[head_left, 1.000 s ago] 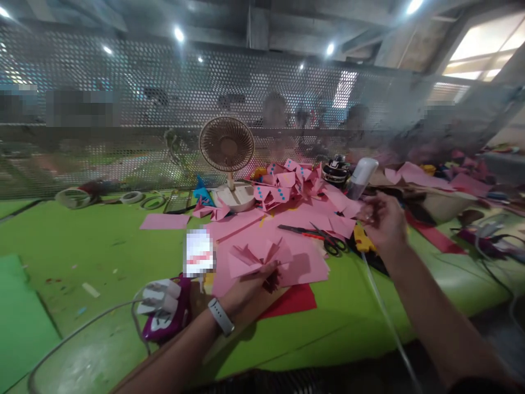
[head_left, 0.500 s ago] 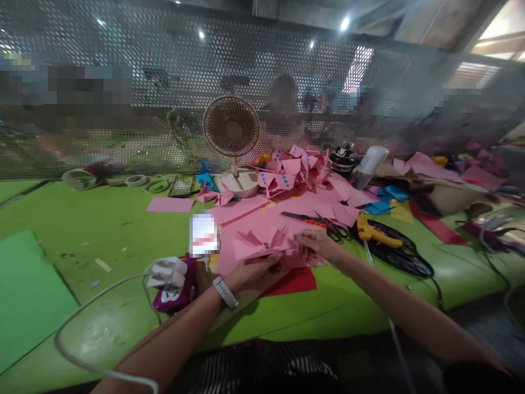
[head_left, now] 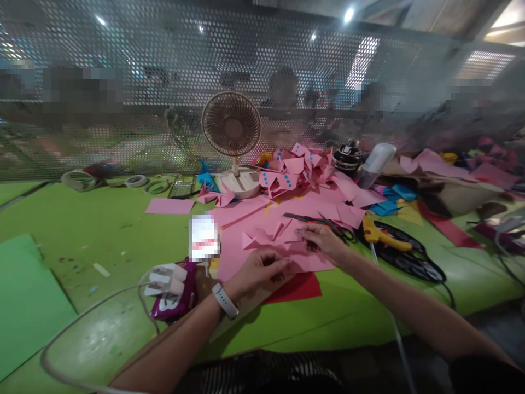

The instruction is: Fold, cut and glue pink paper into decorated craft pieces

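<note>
A folded pink paper piece with raised pointed flaps lies over a larger pink sheet. Its right end is pinched between the thumb and fingers of my right hand. Just in front of the piece is my left hand, a pale watch band on its wrist. The left fingers are curled in, thumb against the index side, and anything inside them is too small to make out. Under the hands, a red sheet shows at the front of the pink one. Black-bladed scissors lie behind my right hand.
A yellow glue gun rests on a black tray at right. A small fan stands behind, beside a heap of folded pink pieces. To the left are a purple power strip with a cable and a green sheet.
My left hand has drawn back from under the folded pink paper, fingers now curled. The paper has tilted in my right hand, which still pinches its right end. The view has shifted slightly.
</note>
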`<state>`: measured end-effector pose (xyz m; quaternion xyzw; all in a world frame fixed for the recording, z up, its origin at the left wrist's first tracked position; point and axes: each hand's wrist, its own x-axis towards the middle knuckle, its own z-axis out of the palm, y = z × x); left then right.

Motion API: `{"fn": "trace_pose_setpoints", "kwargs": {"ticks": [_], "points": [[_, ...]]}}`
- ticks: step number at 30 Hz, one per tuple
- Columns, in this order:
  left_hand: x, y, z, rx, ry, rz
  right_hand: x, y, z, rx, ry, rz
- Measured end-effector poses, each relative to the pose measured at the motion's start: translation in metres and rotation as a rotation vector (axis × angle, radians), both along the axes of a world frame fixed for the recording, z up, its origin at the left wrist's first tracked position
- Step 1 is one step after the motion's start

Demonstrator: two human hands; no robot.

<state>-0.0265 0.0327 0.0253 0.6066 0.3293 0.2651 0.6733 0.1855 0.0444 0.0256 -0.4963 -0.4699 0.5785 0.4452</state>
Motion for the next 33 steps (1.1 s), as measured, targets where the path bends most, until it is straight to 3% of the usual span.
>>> {"fn": "trace_pose_setpoints", "kwargs": {"ticks": [3,9,16,20,23,29,33], "points": [[-0.003,-0.002,0.008,0.184,0.028,0.042,0.000,0.002,-0.004,-0.020,0.002,0.001],[-0.010,0.002,0.018,0.731,0.121,0.196,0.003,0.005,-0.013,-0.007,-0.043,0.029],[-0.015,0.016,0.004,1.213,0.446,0.078,0.005,0.009,-0.022,-0.036,-0.070,0.057],[-0.013,0.015,0.003,1.276,0.585,0.071,0.004,0.011,-0.025,-0.031,-0.163,0.045],[-0.012,0.014,0.001,1.255,0.688,0.027,0.011,0.013,-0.015,0.043,-0.258,0.027],[-0.010,0.016,-0.011,1.212,0.722,-0.039,0.055,0.011,0.023,0.196,-0.349,-0.136],[-0.007,0.015,-0.012,1.213,0.741,-0.024,0.084,0.004,0.024,0.231,-0.510,-0.164]]}}
